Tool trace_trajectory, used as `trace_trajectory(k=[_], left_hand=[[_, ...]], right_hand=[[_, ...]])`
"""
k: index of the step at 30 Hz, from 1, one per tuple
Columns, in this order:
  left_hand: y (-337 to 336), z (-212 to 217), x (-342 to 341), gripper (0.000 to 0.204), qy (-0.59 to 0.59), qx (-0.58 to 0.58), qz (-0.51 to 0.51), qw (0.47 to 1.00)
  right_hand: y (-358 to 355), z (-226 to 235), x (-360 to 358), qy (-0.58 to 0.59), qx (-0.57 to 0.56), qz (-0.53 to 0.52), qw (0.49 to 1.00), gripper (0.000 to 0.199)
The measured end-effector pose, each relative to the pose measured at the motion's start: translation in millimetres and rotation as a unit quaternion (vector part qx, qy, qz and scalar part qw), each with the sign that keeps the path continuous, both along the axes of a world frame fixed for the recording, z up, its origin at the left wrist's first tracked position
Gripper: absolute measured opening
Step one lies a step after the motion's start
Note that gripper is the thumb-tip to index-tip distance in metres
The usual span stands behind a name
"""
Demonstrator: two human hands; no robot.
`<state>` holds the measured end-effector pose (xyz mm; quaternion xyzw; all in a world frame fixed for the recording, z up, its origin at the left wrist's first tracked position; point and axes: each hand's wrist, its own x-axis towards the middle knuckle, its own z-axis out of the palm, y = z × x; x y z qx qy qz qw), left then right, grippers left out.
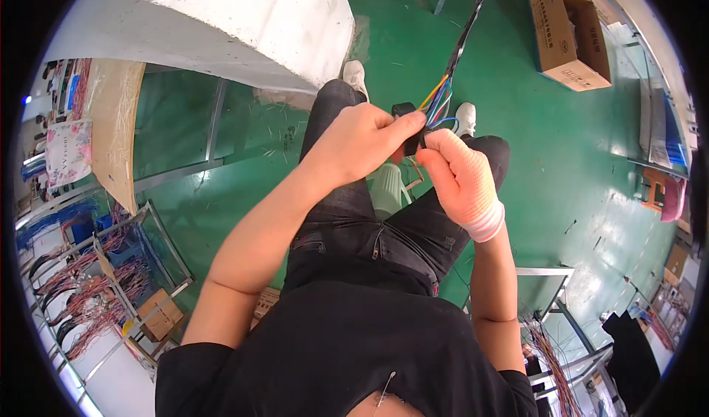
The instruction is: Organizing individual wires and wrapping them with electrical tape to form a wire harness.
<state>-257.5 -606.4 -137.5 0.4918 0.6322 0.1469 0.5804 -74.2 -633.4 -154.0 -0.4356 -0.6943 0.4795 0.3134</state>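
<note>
The person stands over a green floor [561, 159] and holds a wire harness in front of the body, above the knees. The bare left hand [362, 140] is closed around a small black connector [405, 111], with thumb and forefinger pinching it from the side. The right hand [461, 177], in a thin pink glove, is also closed, and its fingertips press at the underside of the same connector, where the coloured wires [439, 96] enter it. I cannot see clearly if the right fingers grip one single wire or the connector body, because the left thumb covers this place. From the connector the loose wires run up into a black sheathed cable [467, 29], which goes away toward the top of the view. The harness seems light and soft; the wires bend easily, while the connector is a hard plastic piece, small and probably a little slippery. The best hold is on the connector body or on the sheath, not on the thin wires, which could pull out. A cardboard box [569, 33] lies on the floor near the upper right.
</note>
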Motion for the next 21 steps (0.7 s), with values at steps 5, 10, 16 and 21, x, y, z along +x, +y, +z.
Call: trace_trajectory(k=[5,10,16,21], left_hand=[[-12.5,3.2,12.0,0.024,0.14,0.482,0.047,0.863],[-13.0,-4.3,-3.8,0.017,0.028,0.431,-0.134,0.892],[-8.8,1.4,4.1,0.016,-0.053,0.366,-0.159,0.916],[-16.7,-6.8,17.6,0.011,0.017,0.454,-0.133,0.881]], right_hand=[[-3.8,0.1,6.0,0.045,-0.012,-0.017,0.999,0.009],[-17.6,14.1,21.7,0.117,-0.206,-0.027,0.971,0.022],[-45.7,-41.5,24.4,0.378,-0.209,-0.028,0.902,0.08],[-25.7,0.9,-10.9,0.305,-0.264,-0.138,0.905,0.032]])
